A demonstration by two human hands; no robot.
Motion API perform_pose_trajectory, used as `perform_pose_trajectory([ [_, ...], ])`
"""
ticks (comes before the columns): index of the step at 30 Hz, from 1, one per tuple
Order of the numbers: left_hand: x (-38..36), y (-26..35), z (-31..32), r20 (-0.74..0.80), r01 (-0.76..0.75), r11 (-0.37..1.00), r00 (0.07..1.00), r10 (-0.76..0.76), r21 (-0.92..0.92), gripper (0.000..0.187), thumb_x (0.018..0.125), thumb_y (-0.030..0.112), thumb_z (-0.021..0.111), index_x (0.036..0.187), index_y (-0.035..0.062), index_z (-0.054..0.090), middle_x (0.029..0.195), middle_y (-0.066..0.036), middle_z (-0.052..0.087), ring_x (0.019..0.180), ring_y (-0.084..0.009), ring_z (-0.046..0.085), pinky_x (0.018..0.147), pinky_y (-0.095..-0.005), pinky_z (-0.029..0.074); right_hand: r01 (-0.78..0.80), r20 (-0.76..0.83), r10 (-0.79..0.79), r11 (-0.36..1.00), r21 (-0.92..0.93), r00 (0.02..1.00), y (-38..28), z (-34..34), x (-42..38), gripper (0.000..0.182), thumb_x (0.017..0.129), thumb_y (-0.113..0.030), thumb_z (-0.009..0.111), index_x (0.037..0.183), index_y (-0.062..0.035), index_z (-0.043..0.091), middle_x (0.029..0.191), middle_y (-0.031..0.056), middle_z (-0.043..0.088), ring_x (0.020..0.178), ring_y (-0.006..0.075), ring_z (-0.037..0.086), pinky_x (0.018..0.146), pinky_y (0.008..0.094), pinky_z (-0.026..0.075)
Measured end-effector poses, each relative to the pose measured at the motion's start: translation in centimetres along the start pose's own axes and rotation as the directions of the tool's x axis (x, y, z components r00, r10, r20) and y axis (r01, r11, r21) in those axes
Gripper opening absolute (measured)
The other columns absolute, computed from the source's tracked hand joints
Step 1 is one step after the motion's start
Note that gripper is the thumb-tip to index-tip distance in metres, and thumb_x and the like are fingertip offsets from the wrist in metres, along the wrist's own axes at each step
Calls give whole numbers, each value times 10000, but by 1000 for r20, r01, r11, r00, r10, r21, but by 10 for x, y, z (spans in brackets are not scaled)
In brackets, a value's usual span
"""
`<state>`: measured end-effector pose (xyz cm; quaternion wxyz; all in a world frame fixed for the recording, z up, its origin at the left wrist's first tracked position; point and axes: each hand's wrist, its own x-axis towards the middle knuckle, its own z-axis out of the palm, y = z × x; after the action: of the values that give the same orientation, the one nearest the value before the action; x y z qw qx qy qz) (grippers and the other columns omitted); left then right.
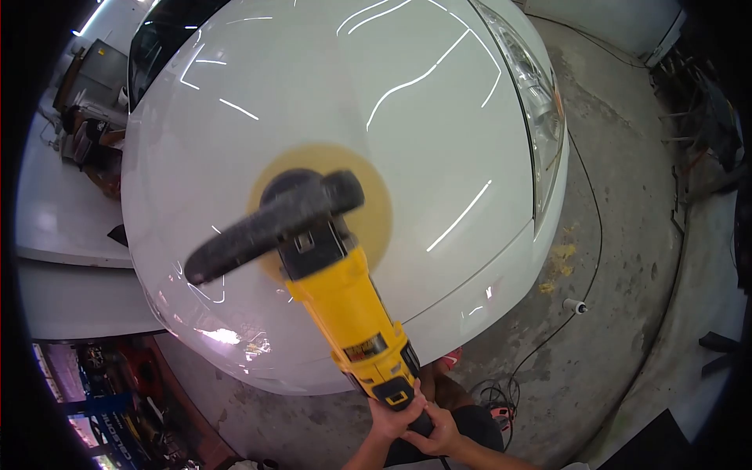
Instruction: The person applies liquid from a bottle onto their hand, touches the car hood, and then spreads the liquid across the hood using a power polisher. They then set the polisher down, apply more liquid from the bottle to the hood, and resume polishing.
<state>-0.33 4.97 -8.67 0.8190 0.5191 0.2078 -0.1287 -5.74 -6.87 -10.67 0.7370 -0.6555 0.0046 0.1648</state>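
Single head view, looking steeply down, close above car hood [376, 94], fisheye.

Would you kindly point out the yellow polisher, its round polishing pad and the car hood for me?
yellow polisher [348, 309], head view, on the middle of its yellow body.
polishing pad [376, 207], head view, on the pad's yellow face right of the black handle.
car hood [352, 86], head view, on bare white paint above the pad.

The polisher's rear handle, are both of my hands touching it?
Touching. The head view shows both the left hand and the right hand wrapped around the rear grip of the yellow polisher, fingers closed on it with no gap, below the white car hood.
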Motion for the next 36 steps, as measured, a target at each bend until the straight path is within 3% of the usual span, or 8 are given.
perform_pose_trajectory([
  [8, -55, -62, -27, 32, 72, 990, 997, -77, 125, 298, 771, -45, 676, 1032, -44, 533, 844, -73, 583, 738, -163, 618, 709, -312, 540, -11, -41, 6, 993, -117, 999, 62, 11, -69, 627, 739, -248, 777, 1199, 90, 517, 1011, 179, 673, 925, 226, 685, 783, 312, 522],
  [10, -63, -73, -28, 21, 57, 991, 998, -60, 122, 280, 772, -45, 686, 1020, -37, 556, 844, -59, 598, 749, -149, 625, 714, -304, 538, 139, -178, -149, 988, -66, 973, 69, 20, -74, 435, 869, -240, 664, 1165, 46, 523, 767, 104, 620, 544, 197, 574, 495, 289, 457],
  [14, -56, -78, -13, 14, 84, 987, 996, -86, 135, 309, 755, -24, 718, 1026, -10, 569, 848, -43, 621, 752, -125, 629, 715, -276, 527, 260, -146, -282, 953, -154, 948, 63, -2, -75, 604, 849, -284, 695, 1285, 65, 465, 868, 123, 654, 679, 253, 648, 604, 302, 513],
  [16, -43, -75, 0, 16, -13, 977, 1000, 9, 212, 317, 747, -11, 731, 1018, 2, 568, 854, -38, 618, 760, -121, 626, 711, -264, 519, 27, -118, -48, 984, -177, 992, 59, -17, -71, 573, 747, -230, 755, 1168, 92, 537, 1009, 181, 674, 938, 237, 678, 811, 322, 517],
  [20, -1, -67, 33, 14, -252, 909, 965, 263, 332, 864, 680, 50, 779, 1319, 17, 199, 1166, -116, 489, 1091, -182, 503, 944, -343, 406, 48, -118, -66, 988, -146, 991, 39, -45, -38, 492, 764, -181, 697, 1149, 89, 552, 1076, 180, 653, 1029, 247, 633, 917, 350, 467],
  [26, 20, -28, 80, 11, -206, 978, 979, 206, 32, 1122, 650, 98, 798, 1395, -8, -34, 1273, -173, 436, 1225, -242, 444, 1056, -373, 313, 41, -207, -102, 960, -278, 973, 1, -62, -15, 498, 767, -186, 698, 1157, 86, 549, 1138, 172, 632, 1086, 257, 598, 960, 349, 437],
  [31, -2, -79, 72, 7, -219, 976, 976, 219, -8, 1071, 662, 68, 777, 1403, 24, 5, 1333, -179, 400, 1254, -244, 449, 1051, -398, 341, 82, -182, -152, 936, -341, 972, 34, -59, -48, 626, 849, -299, 697, 1288, 73, 448, 878, 93, 660, 741, 253, 658, 638, 314, 520],
  [36, 2, -74, 70, 65, -285, 901, 958, 280, 327, 1143, 674, 108, 766, 1438, -28, -73, 1344, -236, 399, 1277, -320, 422, 1030, -426, 361, 61, -350, -188, 937, -343, 918, -14, -42, -18, 591, 845, -290, 697, 1255, 60, 453, 972, 99, 643, 874, 245, 635, 748, 349, 509],
])
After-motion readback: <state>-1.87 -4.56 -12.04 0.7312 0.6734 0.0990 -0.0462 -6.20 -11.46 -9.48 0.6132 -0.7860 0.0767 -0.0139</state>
